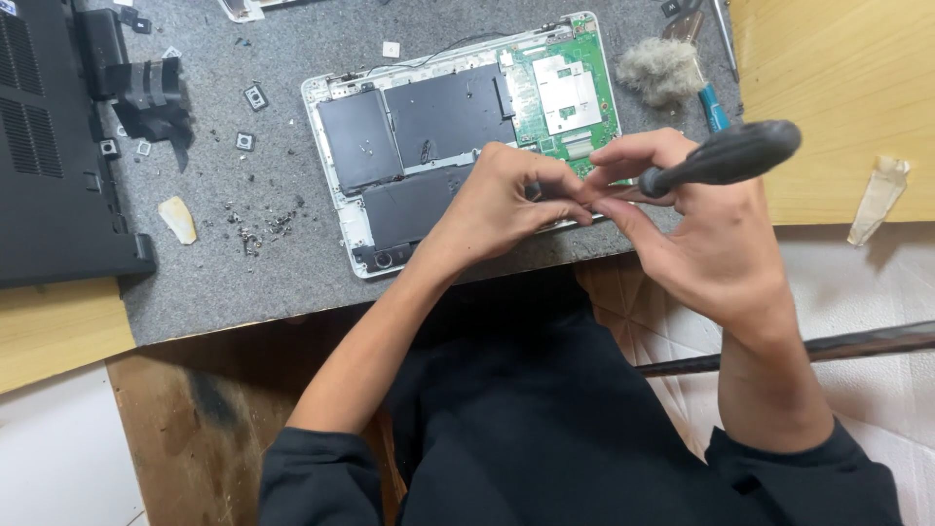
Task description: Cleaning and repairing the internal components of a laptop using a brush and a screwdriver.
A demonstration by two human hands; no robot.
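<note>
At far left on the grey mat (292, 58), a black laptop base (49, 146) lies flat, with a black bracket part (146, 93) beside it. Loose screws (258, 229) and a pale chip (178, 219) sit further right. Mid-mat: opened white laptop (341, 224), black battery cells (419, 146), green circuit board (570, 93). Left hand (502, 205) is curled over the laptop's near edge, fingertips pinched at the tool tip; what they pinch is hidden. Right hand (706, 244) is closed round a black-handled screwdriver (726, 156), handle pointing right. Dusty brush (672, 73) lies behind, and a wooden tabletop (847, 97) is at far right.
</note>
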